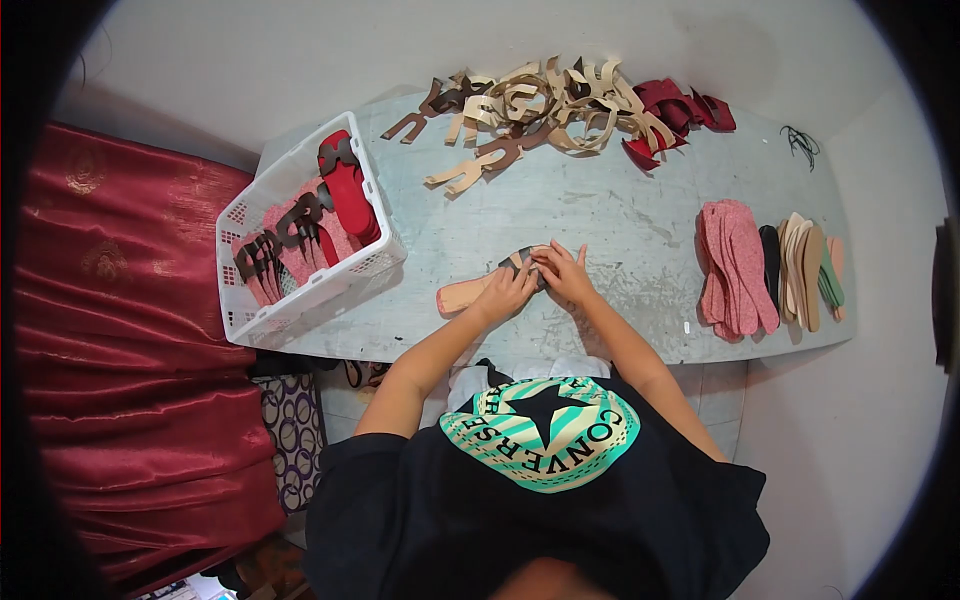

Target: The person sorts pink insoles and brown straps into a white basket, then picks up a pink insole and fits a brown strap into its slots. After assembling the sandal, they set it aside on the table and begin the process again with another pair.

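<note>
Head view: midway along the desk's (620,220) near edge, fingers of my left hand (507,292) and right hand (567,275) pinch a dark strap piece (517,260) onto the pale tan flat insole (460,297). Even pressure should keep it aligned, I judge.

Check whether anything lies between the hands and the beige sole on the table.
Nothing visible does. The left hand grips the beige sole and the right hand pinches the dark strap on it. The white basket, the pink soles and the pile of straps lie apart from them on the table.
</note>
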`<action>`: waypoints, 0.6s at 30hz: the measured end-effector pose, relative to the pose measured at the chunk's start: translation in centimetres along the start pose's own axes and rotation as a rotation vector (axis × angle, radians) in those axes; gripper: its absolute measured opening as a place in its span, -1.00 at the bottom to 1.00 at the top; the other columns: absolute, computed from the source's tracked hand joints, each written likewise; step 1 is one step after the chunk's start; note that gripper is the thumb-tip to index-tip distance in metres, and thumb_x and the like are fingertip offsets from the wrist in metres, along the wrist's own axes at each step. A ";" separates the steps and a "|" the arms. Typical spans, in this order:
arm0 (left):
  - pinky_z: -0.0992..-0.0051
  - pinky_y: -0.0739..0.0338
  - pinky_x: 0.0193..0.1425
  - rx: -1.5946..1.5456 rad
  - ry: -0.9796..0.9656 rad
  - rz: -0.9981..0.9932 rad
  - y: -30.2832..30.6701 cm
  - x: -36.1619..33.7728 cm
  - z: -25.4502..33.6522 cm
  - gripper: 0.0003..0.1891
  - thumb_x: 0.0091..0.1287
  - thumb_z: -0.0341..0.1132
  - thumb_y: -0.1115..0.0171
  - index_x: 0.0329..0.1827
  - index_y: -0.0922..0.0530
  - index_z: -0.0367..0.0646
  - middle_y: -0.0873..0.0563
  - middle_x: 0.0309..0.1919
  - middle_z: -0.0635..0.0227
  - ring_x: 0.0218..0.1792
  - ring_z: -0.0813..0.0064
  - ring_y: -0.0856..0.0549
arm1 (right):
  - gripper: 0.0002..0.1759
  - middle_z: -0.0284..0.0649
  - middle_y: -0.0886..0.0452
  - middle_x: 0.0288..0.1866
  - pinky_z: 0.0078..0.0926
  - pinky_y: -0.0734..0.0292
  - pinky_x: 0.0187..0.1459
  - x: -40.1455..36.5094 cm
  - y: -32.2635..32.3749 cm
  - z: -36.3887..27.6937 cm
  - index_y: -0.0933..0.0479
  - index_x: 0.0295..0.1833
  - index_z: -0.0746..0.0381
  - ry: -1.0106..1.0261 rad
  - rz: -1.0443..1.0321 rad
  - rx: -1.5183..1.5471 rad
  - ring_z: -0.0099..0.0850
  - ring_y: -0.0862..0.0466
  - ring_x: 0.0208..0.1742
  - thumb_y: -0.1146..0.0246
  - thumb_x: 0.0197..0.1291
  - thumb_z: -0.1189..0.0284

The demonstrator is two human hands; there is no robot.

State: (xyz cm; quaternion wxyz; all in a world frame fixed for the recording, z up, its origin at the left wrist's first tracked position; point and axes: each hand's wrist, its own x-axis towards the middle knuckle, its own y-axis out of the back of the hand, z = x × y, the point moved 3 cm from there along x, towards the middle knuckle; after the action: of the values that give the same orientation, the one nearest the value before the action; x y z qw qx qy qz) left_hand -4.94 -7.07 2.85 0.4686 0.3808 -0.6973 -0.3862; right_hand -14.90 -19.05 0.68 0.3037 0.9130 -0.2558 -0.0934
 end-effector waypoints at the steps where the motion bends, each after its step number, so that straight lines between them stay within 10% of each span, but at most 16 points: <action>1: 0.44 -0.43 -0.28 0.004 -0.002 0.004 0.0 0.1 -0.1 -0.64 0.12 -0.30 -0.08 -0.01 -0.48 -0.19 -0.52 0.07 0.07 -0.42 0.37 -0.50 | -0.71 -0.40 -0.45 0.17 0.38 0.60 0.20 0.1 0.0 0.0 -0.46 0.06 0.00 0.004 0.004 -0.002 -0.15 -0.15 0.40 -0.07 0.22 0.32; 13: 0.39 -0.40 -0.31 -0.266 0.122 -0.006 0.9 1.2 -3.2 -0.74 0.08 -0.34 -0.10 -0.14 -0.46 -0.15 -0.65 -0.23 0.28 -0.39 0.34 -0.55 | -0.67 -0.41 -0.51 0.10 0.29 0.57 0.25 0.9 1.9 -2.3 -0.45 0.08 -0.02 -0.013 -0.025 0.205 -0.20 -0.25 0.35 -0.09 0.21 0.20; 18: 0.31 -0.40 -0.31 -0.645 0.382 -0.067 3.7 0.2 -4.4 -0.83 0.14 -0.38 -0.16 -0.22 -0.44 -0.17 -0.59 -0.49 0.22 -0.44 0.21 -0.54 | -0.62 -0.32 -0.59 -0.08 -0.34 -0.33 0.11 1.6 4.1 -4.9 -0.48 0.04 0.20 0.123 -0.373 0.535 -0.49 -0.56 -0.08 -0.30 0.05 0.46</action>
State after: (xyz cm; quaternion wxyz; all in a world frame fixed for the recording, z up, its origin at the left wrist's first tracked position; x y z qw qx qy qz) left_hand -1.45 -6.53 7.42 0.6731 0.3014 -0.4273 -0.5229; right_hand -13.68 -20.24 7.03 0.0459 0.9954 -0.0808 -0.0215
